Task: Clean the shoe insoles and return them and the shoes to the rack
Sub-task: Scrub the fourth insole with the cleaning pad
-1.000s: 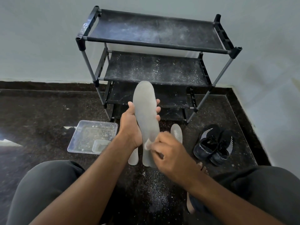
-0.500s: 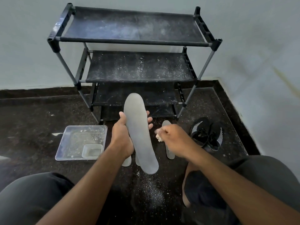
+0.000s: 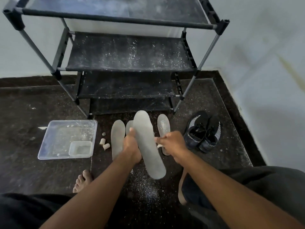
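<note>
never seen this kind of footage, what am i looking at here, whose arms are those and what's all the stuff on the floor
There is no machine here: a person wears one wide-angle camera on the head, looking down at their own arms. So there is one view only, from above and behind the hands.

The left hand grips a grey insole and holds it up. The right hand pinches a small pale wad, apparently for wiping.

On the dark floor lie more insoles: one to the left and one to the right. A pair of black shoes sits further right. A clear plastic tray lies on the left, with small corks beside it. Behind stands a dusty black shoe rack.
</note>
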Tool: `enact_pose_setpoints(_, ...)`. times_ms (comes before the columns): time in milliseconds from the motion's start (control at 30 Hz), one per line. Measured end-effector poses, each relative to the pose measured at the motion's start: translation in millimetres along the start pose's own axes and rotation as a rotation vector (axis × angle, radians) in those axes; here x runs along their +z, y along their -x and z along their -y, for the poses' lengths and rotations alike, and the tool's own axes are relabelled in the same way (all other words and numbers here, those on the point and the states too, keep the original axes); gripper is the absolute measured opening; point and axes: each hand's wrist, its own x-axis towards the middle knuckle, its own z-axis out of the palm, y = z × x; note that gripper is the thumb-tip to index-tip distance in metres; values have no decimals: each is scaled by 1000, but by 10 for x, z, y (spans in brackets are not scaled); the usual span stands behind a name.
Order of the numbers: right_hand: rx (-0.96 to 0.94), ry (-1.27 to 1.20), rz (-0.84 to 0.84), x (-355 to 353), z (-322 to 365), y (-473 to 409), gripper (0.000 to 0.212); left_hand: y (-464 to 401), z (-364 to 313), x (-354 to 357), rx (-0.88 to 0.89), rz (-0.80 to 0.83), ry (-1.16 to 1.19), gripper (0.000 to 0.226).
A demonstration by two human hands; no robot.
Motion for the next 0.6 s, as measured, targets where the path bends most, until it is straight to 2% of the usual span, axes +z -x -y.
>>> enact_pose_setpoints(67,42,-28,-13,18,-39,-233,31,-211,27,87,-20,-19,3,61)
enact_pose_setpoints(133,49,26,-22,71,-89,-482,31,-395,29,172,-7,-24,-9,49)
enact_pose_setpoints(200,87,30,-42,121,-157,-745,27,-548,20,241,24,-6,-65,54)
enact_pose_setpoints(300,164,2,-87,211,-321,-1133,13,-881,84,242,74,-27,-215,49)
enact_pose_setpoints(400,220,42,-123,323,-495,-1457,24,-1199,252,151,138,-57,-478,34)
enact_pose_setpoints(467,271,69,-146,390,-619,-1675,29,-1335,356,86,175,-50,-628,32)
enact_pose_setpoints(600,330,158,-164,676,-810,-1952,25,-1579,480,-37,205,-28,-785,24)
